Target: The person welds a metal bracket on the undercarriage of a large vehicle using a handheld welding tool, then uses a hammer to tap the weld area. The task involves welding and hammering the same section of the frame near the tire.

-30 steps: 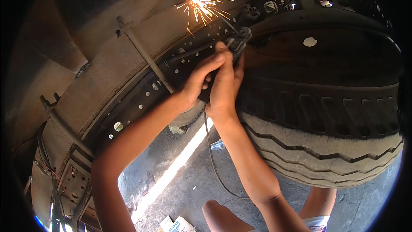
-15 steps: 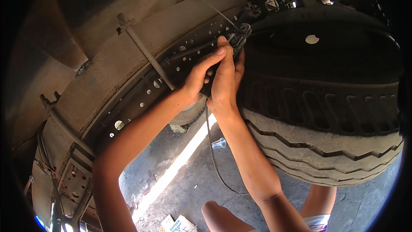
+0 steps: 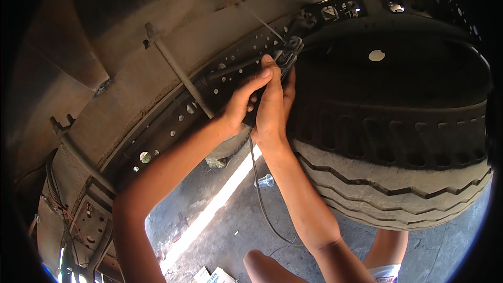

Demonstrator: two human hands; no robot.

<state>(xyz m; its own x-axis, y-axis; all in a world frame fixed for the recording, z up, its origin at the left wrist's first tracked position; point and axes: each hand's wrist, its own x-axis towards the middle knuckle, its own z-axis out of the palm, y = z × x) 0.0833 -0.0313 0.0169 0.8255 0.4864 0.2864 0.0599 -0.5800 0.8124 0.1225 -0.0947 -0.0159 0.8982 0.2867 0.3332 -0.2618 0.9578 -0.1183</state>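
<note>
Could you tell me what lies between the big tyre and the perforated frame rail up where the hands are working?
In the head view, both hands, left hand and right hand, holding a dark clamp-like tool, fill the gap between tyre and rail.

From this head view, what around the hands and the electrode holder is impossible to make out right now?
- Electrode holder: its grip is covered by the right hand and left hand.
- Rod tip's contact with the perforated frame rail: too small and dark.
- Cable: its far end runs behind the right forearm.
- Space above the tyre: in deep shadow.
</note>
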